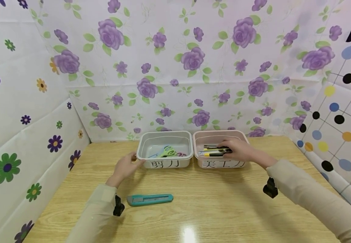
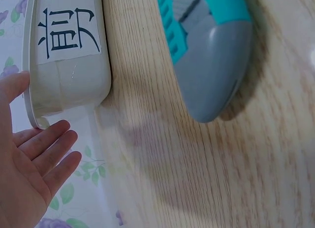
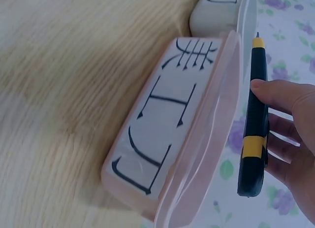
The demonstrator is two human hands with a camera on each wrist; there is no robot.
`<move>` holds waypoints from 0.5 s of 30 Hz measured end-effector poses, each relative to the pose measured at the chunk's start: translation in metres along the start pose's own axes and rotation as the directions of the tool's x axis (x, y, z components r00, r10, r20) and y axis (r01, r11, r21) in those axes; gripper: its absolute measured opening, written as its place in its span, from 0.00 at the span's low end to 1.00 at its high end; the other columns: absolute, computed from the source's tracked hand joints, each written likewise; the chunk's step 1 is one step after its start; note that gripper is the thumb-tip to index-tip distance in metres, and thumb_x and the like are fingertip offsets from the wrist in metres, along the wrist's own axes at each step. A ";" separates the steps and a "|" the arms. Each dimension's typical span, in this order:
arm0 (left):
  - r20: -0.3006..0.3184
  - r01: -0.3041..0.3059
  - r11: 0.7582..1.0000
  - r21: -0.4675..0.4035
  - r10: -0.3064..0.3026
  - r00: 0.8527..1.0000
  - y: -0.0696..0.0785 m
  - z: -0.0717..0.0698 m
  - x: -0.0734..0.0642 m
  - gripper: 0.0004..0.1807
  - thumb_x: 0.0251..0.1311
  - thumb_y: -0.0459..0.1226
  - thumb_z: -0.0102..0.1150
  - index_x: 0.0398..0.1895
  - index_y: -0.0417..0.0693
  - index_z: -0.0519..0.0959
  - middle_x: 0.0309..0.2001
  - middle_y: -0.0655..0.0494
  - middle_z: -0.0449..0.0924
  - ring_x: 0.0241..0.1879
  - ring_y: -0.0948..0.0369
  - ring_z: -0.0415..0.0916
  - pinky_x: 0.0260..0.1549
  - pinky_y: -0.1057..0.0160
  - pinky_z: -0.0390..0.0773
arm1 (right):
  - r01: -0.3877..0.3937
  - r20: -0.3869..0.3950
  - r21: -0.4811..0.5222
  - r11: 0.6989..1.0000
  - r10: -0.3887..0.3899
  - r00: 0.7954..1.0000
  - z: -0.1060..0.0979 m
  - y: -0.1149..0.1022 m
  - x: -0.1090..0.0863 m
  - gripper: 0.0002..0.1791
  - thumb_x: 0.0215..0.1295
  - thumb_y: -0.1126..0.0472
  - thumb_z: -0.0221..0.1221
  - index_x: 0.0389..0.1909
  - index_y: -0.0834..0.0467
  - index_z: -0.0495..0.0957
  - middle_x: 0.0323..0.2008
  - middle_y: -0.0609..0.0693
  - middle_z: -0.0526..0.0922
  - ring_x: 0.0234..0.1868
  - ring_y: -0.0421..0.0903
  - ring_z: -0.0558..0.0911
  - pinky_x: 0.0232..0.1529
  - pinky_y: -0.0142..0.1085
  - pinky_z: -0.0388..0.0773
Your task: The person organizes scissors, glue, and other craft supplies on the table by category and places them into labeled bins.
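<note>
My right hand (image 1: 239,149) is over the pink bin (image 1: 221,134), which has several utility knives inside. In the right wrist view, thumb and fingers hold a black utility knife (image 3: 256,114) with yellow bands, above the bin's rim. My left hand (image 1: 126,168) is at the left end of the pale grey bin (image 1: 165,134). The left wrist view shows its thumb touching the rim and its other fingers nearly straight. Green-handled scissors (image 1: 168,151) lie in the grey bin among other scissors. A teal utility knife (image 1: 150,199) with a grey end lies on the table, nearer me.
Both bins stand side by side at the back of the wooden table (image 1: 199,206), with black characters on white front labels. A flowered cloth (image 1: 175,71) hangs behind them. Patterned cloths also enclose the left and right sides.
</note>
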State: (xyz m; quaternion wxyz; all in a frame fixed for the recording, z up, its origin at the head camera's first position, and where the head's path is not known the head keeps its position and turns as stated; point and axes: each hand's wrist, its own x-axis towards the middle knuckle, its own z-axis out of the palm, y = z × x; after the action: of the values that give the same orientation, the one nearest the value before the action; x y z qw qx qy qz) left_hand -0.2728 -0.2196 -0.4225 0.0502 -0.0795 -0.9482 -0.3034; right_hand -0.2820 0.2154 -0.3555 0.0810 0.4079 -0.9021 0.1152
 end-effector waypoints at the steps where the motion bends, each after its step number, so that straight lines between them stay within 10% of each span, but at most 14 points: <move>1: 0.000 0.000 1.000 0.000 0.000 1.000 0.000 0.000 0.000 0.34 0.58 0.53 0.53 0.59 0.38 0.67 0.50 0.39 0.76 0.51 0.45 0.72 0.47 0.44 0.71 | -0.006 0.005 -0.001 1.000 0.006 1.000 -0.001 0.002 0.000 0.19 0.52 0.65 0.64 0.46 0.66 0.77 0.41 0.56 0.77 0.41 0.50 0.77 0.39 0.43 0.75; 15: -0.012 -0.025 1.000 -0.003 0.025 1.000 0.000 -0.001 0.000 0.32 0.58 0.52 0.54 0.57 0.36 0.69 0.49 0.39 0.76 0.49 0.45 0.73 0.46 0.44 0.71 | -0.038 0.012 -0.025 0.999 0.038 0.999 -0.005 0.021 -0.002 0.17 0.50 0.68 0.64 0.44 0.67 0.78 0.38 0.56 0.78 0.39 0.52 0.76 0.40 0.45 0.73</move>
State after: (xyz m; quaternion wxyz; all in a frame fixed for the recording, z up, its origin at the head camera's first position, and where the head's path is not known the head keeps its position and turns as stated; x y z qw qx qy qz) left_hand -0.2724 -0.2201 -0.4223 0.0595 -0.0895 -0.9463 -0.3049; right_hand -0.2964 0.2318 -0.3547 0.0783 0.3904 -0.9115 0.1032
